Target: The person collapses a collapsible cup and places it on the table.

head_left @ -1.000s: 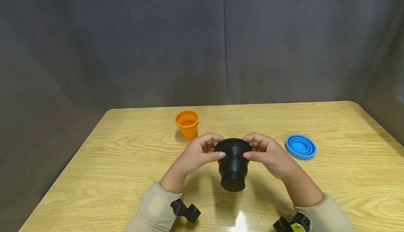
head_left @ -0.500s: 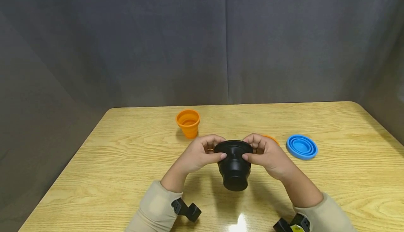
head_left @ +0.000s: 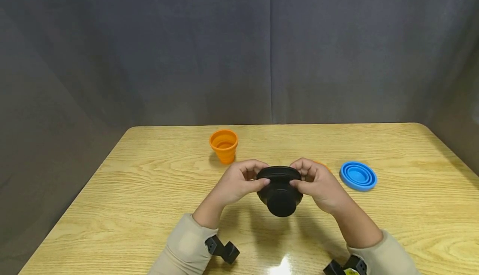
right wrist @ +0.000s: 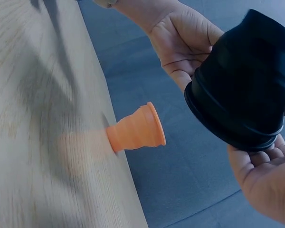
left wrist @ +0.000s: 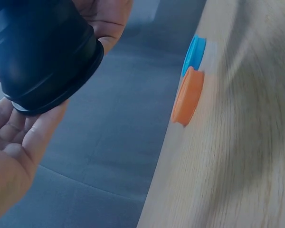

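A black collapsible cup (head_left: pixel 281 202) is held above the table, lying tilted with its base toward the head camera. My left hand (head_left: pixel 241 183) pinches its rim on the left side, thumb on the near wall and fingers behind. On the right side my right hand (head_left: pixel 318 185) pinches the rim the same way. Both wrist views show the cup's ridged wall and broad rim between the two hands; its inside is hidden.
An orange collapsible cup (head_left: pixel 224 146) stands upright at the back left. A flattened blue collapsible cup (head_left: pixel 358 176) lies to the right. Beside it, a flattened orange one (left wrist: pixel 189 95) is mostly hidden behind my right hand in the head view. A dark curtain (head_left: pixel 187 58) hangs behind the table.
The black cup looks shorter in the head view, its base raised and turned more toward the camera. Both hands keep their pinch on the rim and have barely moved.
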{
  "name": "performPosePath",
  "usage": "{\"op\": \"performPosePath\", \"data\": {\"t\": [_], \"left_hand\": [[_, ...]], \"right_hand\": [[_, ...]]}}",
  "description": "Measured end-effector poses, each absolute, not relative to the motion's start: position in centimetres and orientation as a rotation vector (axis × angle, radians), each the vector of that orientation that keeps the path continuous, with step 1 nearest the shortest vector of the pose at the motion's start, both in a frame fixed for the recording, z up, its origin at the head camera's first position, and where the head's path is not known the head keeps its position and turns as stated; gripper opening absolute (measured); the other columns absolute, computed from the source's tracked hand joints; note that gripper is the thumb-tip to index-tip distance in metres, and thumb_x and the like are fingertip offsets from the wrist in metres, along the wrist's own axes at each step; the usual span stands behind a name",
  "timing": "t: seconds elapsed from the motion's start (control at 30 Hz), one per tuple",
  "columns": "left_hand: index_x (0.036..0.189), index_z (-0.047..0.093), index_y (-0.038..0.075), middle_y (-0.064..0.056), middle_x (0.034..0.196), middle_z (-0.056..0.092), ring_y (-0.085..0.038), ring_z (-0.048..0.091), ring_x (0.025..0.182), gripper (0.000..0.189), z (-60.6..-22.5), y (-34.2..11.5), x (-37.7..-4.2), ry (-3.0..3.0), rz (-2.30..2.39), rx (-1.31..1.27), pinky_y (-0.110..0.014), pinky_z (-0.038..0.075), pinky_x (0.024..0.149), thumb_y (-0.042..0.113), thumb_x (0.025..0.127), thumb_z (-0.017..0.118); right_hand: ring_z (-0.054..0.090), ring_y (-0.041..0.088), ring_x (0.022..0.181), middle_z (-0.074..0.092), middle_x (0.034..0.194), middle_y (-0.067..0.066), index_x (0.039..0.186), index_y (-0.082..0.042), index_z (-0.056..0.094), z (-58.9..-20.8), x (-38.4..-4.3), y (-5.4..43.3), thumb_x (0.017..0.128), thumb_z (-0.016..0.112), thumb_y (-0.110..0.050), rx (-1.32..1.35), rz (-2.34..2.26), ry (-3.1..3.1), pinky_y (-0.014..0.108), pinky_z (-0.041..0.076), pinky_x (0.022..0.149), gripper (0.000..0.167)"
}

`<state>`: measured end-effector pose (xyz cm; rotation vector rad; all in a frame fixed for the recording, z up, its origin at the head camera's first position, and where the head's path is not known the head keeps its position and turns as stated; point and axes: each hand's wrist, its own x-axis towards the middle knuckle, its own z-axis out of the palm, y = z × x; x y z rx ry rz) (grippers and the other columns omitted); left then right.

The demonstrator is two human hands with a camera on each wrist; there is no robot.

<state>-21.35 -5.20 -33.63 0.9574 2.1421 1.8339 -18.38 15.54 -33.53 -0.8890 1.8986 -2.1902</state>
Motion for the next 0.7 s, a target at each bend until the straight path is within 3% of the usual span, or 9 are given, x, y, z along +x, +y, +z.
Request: {"op": "performPosePath", "data": {"t": [0.3, 0.5, 0.6, 0.7], "left_hand": [[0.103, 0.059, -0.003, -0.012, 0.083, 0.059, -0.012, 0.055, 0.063, 0.023, -33.9, -4.86, -21.28, 2.216, 1.89, 0.896, -0.03, 0.049, 0.057, 0.005, 0.081, 0.058], [0.104, 0.059, -0.001, -0.013, 0.084, 0.059, -0.012, 0.053, 0.063, 0.023, -33.71, -4.73, -21.27, 2.319, 1.906, 0.886, -0.029, 0.048, 0.057, 0.007, 0.083, 0.056], [0.104, 0.059, -0.002, -0.013, 0.085, 0.059, -0.012, 0.052, 0.065, 0.023, -33.63, -4.74, -21.28, 2.342, 1.915, 0.875, -0.026, 0.046, 0.057, 0.006, 0.083, 0.056], [0.103, 0.059, -0.002, -0.014, 0.084, 0.059, -0.012, 0.052, 0.065, 0.022, -33.67, -4.76, -21.28, 2.36, 1.916, 0.876, -0.023, 0.044, 0.056, 0.006, 0.082, 0.057]], "right_hand": [[0.055, 0.011, 0.067, 0.056, 0.073, -0.001, 0.089, -0.01, 0.057, -33.25, -17.95, 15.4, 0.083, 0.048, 0.005, -0.824, -2.225, 1.958, 0.024, 0.047, 0.059, 0.018], [0.055, 0.015, 0.085, 0.058, 0.095, 0.004, 0.106, -0.004, 0.048, -33.34, -18.13, 15.93, 0.082, 0.046, 0.009, -1.052, -2.219, 1.596, 0.026, 0.044, 0.075, 0.027], [0.054, 0.017, 0.09, 0.056, 0.104, 0.007, 0.112, -0.002, 0.043, -33.53, -18.36, 16.05, 0.08, 0.048, 0.012, -1.111, -2.189, 1.469, 0.027, 0.045, 0.076, 0.035], [0.055, 0.016, 0.09, 0.057, 0.103, 0.007, 0.111, -0.002, 0.042, -33.63, -18.39, 15.94, 0.079, 0.05, 0.012, -1.086, -2.185, 1.465, 0.026, 0.045, 0.075, 0.036]]}}
